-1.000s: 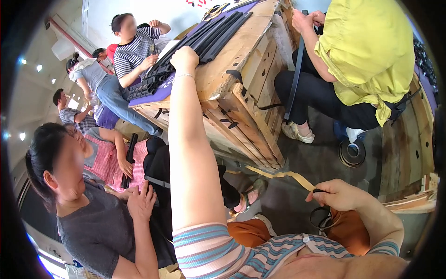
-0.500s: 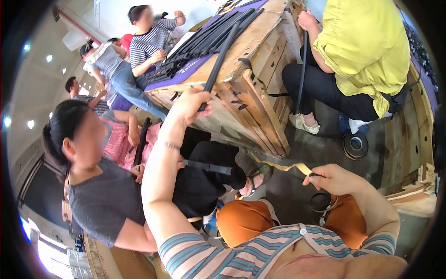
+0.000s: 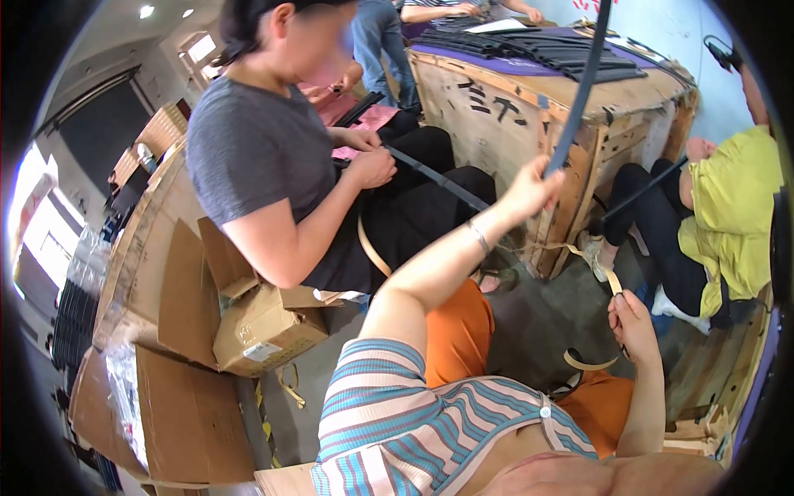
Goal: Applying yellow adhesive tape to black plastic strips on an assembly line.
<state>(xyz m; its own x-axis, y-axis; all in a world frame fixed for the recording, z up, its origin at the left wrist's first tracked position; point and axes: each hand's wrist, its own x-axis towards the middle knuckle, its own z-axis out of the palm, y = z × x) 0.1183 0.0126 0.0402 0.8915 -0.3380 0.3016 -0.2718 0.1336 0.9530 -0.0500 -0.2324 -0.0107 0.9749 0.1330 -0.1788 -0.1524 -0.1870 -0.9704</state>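
My left hand (image 3: 529, 188) is raised, fingers closed round a dark strip (image 3: 579, 91) whose top runs out of view. My right hand (image 3: 633, 324), well apart, pinches a tan tape (image 3: 610, 279); its far end is hard to follow. Behind stands a wooden crate (image 3: 496, 107) with black marks. Left, a brown box (image 3: 265, 326) carries a white label.

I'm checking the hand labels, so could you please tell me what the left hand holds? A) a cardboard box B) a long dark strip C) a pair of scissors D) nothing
B: the left hand, raised in front of the crate, grips a long dark strip that runs up past the top edge.
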